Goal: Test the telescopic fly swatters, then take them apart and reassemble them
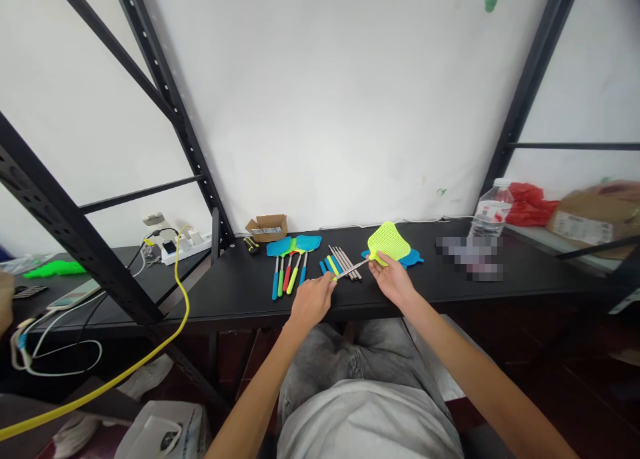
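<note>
A yellow-green fly swatter (pixel 389 239) with a thin metal shaft is held slantwise above the black table. My left hand (pixel 314 300) is closed round its handle end, most of which the fingers hide. At the neck, just below the perforated head, my right hand (pixel 391 278) pinches it. Beneath and behind that hand lies a blue swatter head (pixel 414 258), partly covered. Between my hands and the wall are several metal rods (pixel 345 260) beside loose blue and yellow handles (pixel 329 266). Farther left, several whole fly swatters (pixel 290 262) lie side by side, their heads overlapping.
An open small cardboard box (pixel 267 228) and a black-and-yellow object (pixel 251 246) sit at the back left. On the right stand a water bottle (pixel 493 209), a red bag (pixel 533 206) and a carton (pixel 595 216). A yellow cable (pixel 185 306) hangs across the left, near a power strip (pixel 187 247).
</note>
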A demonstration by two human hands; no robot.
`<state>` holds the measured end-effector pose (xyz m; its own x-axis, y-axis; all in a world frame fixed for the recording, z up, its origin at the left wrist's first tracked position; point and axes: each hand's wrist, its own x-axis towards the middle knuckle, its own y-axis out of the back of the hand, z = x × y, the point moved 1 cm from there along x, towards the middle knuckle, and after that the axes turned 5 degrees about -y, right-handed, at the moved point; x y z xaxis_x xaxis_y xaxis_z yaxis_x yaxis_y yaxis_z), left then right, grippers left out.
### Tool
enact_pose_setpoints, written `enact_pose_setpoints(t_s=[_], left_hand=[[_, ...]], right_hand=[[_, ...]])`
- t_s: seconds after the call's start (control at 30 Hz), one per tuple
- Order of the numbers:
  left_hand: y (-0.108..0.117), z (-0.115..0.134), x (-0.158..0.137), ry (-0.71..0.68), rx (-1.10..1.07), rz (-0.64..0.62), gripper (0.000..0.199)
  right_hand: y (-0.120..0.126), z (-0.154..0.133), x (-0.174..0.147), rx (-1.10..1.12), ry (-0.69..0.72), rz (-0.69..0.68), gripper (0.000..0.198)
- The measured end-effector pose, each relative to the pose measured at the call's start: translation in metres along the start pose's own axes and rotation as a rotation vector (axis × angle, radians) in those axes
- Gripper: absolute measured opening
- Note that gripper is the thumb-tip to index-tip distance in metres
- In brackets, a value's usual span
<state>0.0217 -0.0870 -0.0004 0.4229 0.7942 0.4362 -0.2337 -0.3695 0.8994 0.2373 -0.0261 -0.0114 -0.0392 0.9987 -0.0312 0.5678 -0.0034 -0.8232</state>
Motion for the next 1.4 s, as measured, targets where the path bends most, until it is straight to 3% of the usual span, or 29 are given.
enact_pose_setpoints(t_s=[0.73,1.4], left_hand=[[-0.0041,-0.0019,-0.0003,0.005,0.034,0.015,0.031],[-0.0033,-0.0016,-0.0001,0.007,0.022,0.031,0.030]], right_hand=[[0.0043,0.0046,0.0050,-0.095,0.073,-0.042,0.026],[0.0075,0.0059,0.0068,-0.196,0.081,-0.099,0.018]])
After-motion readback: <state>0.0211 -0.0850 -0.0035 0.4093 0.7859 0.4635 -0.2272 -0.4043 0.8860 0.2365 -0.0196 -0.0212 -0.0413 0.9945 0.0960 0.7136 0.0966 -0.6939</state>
